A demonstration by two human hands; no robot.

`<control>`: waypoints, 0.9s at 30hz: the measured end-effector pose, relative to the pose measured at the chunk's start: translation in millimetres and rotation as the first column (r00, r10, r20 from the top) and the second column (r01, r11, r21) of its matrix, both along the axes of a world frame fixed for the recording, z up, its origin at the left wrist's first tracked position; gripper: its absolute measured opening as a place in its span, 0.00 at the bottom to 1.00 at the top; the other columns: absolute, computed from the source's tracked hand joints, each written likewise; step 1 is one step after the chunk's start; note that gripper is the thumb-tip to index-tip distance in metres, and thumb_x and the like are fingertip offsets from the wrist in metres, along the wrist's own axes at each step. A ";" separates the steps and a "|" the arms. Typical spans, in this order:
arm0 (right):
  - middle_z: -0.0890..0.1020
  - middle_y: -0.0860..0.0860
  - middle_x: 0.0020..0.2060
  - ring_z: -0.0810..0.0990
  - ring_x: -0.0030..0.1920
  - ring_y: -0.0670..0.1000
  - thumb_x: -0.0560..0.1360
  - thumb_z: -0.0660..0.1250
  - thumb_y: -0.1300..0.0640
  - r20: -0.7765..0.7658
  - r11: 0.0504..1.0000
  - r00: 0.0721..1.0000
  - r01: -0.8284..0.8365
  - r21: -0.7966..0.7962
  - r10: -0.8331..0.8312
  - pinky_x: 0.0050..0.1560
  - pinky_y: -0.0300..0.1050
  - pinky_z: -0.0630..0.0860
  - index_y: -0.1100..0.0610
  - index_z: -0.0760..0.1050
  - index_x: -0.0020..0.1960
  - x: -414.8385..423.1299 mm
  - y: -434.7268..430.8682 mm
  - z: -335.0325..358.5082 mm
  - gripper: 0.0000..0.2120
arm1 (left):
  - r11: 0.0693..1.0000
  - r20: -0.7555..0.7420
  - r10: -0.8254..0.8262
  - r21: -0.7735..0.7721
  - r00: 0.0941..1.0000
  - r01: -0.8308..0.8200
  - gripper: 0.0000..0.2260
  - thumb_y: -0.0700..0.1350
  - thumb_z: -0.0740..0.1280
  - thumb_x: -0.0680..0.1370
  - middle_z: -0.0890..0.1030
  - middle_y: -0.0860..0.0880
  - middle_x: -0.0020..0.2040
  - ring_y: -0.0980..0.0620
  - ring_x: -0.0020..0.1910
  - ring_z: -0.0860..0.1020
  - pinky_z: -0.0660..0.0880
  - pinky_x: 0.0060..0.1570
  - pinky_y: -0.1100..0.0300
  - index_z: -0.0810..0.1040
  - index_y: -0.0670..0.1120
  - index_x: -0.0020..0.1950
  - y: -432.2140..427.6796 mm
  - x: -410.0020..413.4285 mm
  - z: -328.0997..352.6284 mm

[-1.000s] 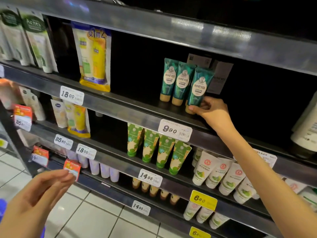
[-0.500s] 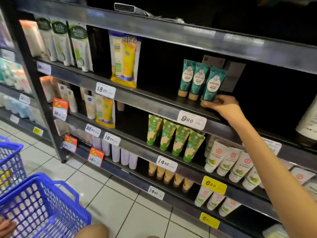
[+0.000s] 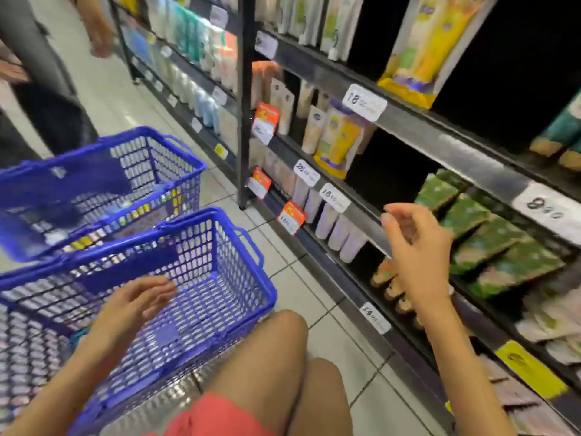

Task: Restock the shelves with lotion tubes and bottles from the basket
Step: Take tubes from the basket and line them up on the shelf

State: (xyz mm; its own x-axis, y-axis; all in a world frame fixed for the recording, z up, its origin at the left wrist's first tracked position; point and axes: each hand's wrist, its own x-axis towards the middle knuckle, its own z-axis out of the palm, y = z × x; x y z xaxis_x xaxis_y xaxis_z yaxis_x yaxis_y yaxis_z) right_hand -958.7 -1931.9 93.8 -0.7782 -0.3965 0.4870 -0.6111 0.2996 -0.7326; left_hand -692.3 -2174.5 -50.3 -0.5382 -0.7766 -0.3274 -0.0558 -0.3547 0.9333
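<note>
The right hand (image 3: 415,247) has left the teal lotion tubes (image 3: 562,133) on the dark metal shelf (image 3: 440,143), grip released. The left hand (image 3: 135,303), likewise released, now hovers over the near blue plastic basket (image 3: 220,234), a second basket (image 3: 176,165) just behind.

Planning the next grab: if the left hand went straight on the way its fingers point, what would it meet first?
Probably the far side wall of the near blue basket, below its handle. The left hand hovers open over that basket; its height is unclear, so it might clear the rim.
</note>
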 end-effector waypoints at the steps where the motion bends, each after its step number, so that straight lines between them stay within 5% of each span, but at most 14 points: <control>1: 0.79 0.49 0.44 0.76 0.43 0.41 0.74 0.66 0.59 0.103 0.993 0.989 -0.107 0.055 0.101 0.45 0.23 0.68 0.57 0.77 0.50 15.6 -23.6 -22.4 0.05 | 0.997 0.032 0.076 -0.037 0.997 -0.074 0.09 0.32 0.57 0.78 0.85 0.48 0.37 0.57 0.38 0.83 0.79 0.45 0.67 0.76 0.40 0.46 4.0 1.8 3.4; 6: 0.81 0.55 0.44 0.77 0.40 0.46 0.72 0.68 0.66 0.490 0.859 0.790 -0.492 0.145 0.369 0.42 0.25 0.70 0.62 0.79 0.48 94.2 -116.7 -125.9 0.05 | 0.988 0.193 0.157 -0.035 0.969 -0.153 0.10 0.30 0.61 0.75 0.76 0.43 0.37 0.49 0.38 0.73 0.70 0.41 0.61 0.75 0.42 0.39 -10.1 26.5 -23.3; 12: 0.79 0.57 0.41 0.74 0.31 0.29 0.73 0.66 0.68 0.703 0.762 0.602 -0.634 0.130 0.380 0.39 0.24 0.68 0.71 0.78 0.49 150.4 -202.9 -204.0 0.07 | 0.956 0.434 0.274 -0.027 0.858 -0.292 0.13 0.28 0.62 0.73 0.77 0.51 0.28 0.59 0.28 0.75 0.70 0.27 0.74 0.74 0.43 0.34 -50.9 80.4 -80.7; 14: 0.81 0.64 0.44 0.75 0.33 0.33 0.74 0.65 0.67 0.764 0.743 0.565 -0.646 0.174 0.312 0.46 0.36 0.72 0.72 0.77 0.52 161.4 -227.1 -221.3 0.09 | 0.948 0.517 0.279 -0.015 0.809 -0.317 0.15 0.29 0.62 0.74 0.75 0.50 0.25 0.58 0.24 0.72 0.68 0.23 0.72 0.73 0.43 0.30 -66.8 89.1 -101.3; 17: 0.80 0.62 0.34 0.71 0.43 0.48 0.75 0.63 0.65 0.805 0.640 0.553 -0.702 0.313 0.213 0.41 0.41 0.70 0.66 0.78 0.38 178.3 -239.8 -248.2 0.09 | 0.942 0.645 0.288 -0.055 0.708 -0.332 0.15 0.35 0.62 0.77 0.74 0.39 0.35 0.49 0.33 0.72 0.70 0.37 0.58 0.72 0.42 0.30 -84.4 98.1 -136.2; 20: 0.73 0.60 0.28 0.72 0.39 0.50 0.76 0.62 0.62 0.825 0.531 0.551 -0.740 0.413 0.125 0.33 0.42 0.65 0.68 0.75 0.33 188.3 -226.6 -274.6 0.15 | 0.948 0.763 0.261 -0.086 0.592 -0.307 0.10 0.37 0.63 0.77 0.76 0.28 0.53 0.36 0.53 0.76 0.70 0.53 0.48 0.76 0.30 0.53 -89.4 96.8 -162.3; 23: 0.78 0.55 0.33 0.75 0.34 0.47 0.76 0.64 0.63 0.873 0.624 0.485 -0.701 0.346 0.061 0.34 0.38 0.70 0.60 0.77 0.37 190.4 -216.0 -281.1 0.09 | 0.951 0.823 0.250 -0.111 0.510 -0.287 0.18 0.37 0.64 0.76 0.74 0.30 0.61 0.35 0.60 0.73 0.67 0.56 0.49 0.70 0.30 0.63 -89.6 96.9 -182.7; 27: 0.75 0.49 0.32 0.73 0.36 0.47 0.75 0.64 0.63 0.862 0.664 0.497 -0.678 0.315 0.099 0.36 0.32 0.67 0.59 0.77 0.43 190.3 -205.6 -275.2 0.04 | 0.981 0.868 0.145 -0.065 0.475 -0.182 0.14 0.40 0.68 0.74 0.78 0.30 0.54 0.35 0.55 0.77 0.71 0.52 0.47 0.76 0.29 0.53 -92.4 99.8 -216.3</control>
State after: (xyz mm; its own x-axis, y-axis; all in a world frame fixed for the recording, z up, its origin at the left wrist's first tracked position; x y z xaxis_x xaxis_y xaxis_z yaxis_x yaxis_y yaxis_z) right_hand -768.4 -2137.5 -181.4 -0.3820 -0.7014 -0.6018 -0.1104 0.6811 -0.7238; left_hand -592.5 -2266.9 -266.6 0.1671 -0.7986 -0.5782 -0.7655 -0.4747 0.4344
